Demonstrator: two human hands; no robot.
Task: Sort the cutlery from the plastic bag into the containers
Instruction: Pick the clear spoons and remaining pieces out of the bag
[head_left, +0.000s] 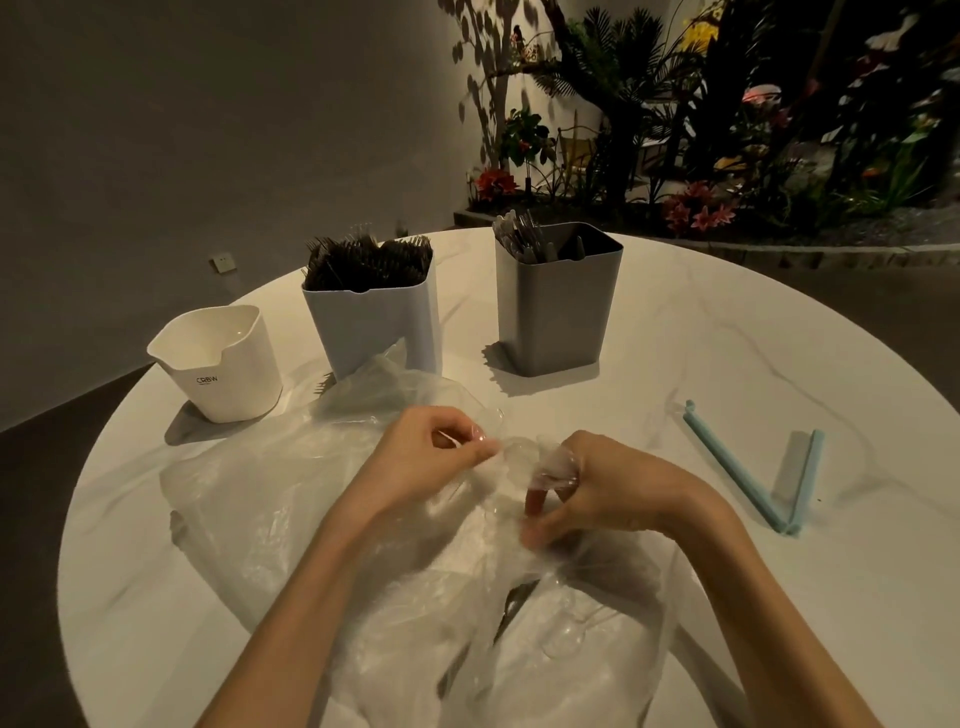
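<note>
Together over the crumpled plastic bag (291, 499) on the white table (779, 389): left hand (431, 457) and right hand (587, 493), each pinching what may be clear cutlery (519, 449). Behind, white cup (218, 358), fork-filled box (374, 312), grey box (550, 306).

3 containers (556, 306) lined up across the table's (779, 597) far side, open bag clip (753, 467) at right, crumpled plastic bag (291, 499) covering the near centre

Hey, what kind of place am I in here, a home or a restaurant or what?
Probably a cafe or restaurant, though not certain: a round marble-look table, bulk cutlery standing in containers, and a decorative bed of plants and flowers against the wall behind.
</note>
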